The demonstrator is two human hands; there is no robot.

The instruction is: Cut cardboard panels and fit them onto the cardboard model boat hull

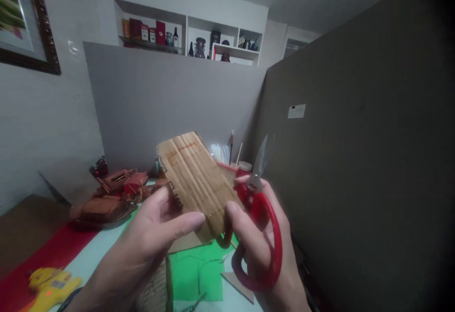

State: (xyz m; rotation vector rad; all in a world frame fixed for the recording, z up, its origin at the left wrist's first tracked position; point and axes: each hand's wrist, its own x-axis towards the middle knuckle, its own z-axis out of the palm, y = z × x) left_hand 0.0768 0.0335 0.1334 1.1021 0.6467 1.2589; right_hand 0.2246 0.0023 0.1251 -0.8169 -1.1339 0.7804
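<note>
A piece of brown cardboard (197,179) with ridges and dark marks along its left edge is held up, tilted, in front of me. My left hand (152,231) grips its lower left side, the thumb lying on its face. On the lower right corner, my right hand (259,231) pinches the cardboard with the thumb. The same hand also holds red-handled scissors (275,250), whose blades point upward, beside the cardboard and not touching it with their tips.
A green sheet (197,274) and cardboard scraps lie on the table below. At the lower left is a yellow glue gun (53,286). Brown bags (103,210) sit farther back left. Grey partitions (170,98) stand behind and at right. A jar (244,166) is behind my right hand.
</note>
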